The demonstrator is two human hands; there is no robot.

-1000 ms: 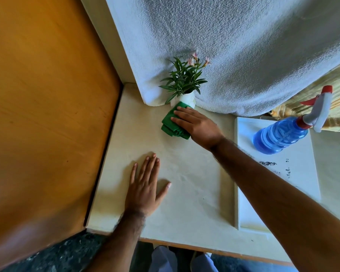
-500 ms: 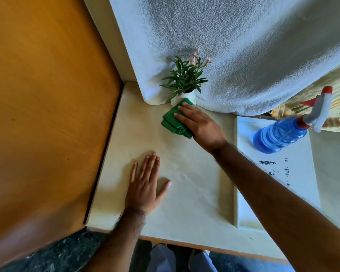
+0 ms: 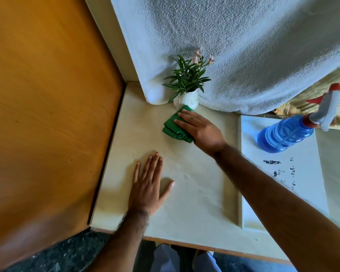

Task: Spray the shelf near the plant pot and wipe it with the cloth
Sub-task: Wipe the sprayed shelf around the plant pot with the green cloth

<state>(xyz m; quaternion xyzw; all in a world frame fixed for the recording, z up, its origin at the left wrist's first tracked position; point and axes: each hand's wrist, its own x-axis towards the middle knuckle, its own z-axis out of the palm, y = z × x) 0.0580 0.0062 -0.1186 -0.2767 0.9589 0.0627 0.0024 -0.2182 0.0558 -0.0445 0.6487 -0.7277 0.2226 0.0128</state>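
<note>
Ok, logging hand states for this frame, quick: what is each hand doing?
Left hand: open, flat on the shelf, holding nothing.
Right hand: open, fingers pressing the green cloth onto the shelf by the plant pot.

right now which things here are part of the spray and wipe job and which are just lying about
Part of the job:
- green cloth, pressed flat under the right hand
- spray bottle, standing on the white tray
- plant pot
- shelf

Just lying about:
- white towel hanging behind the pot
- white tray with dark smudges
- left hand, only resting flat on the shelf
</note>
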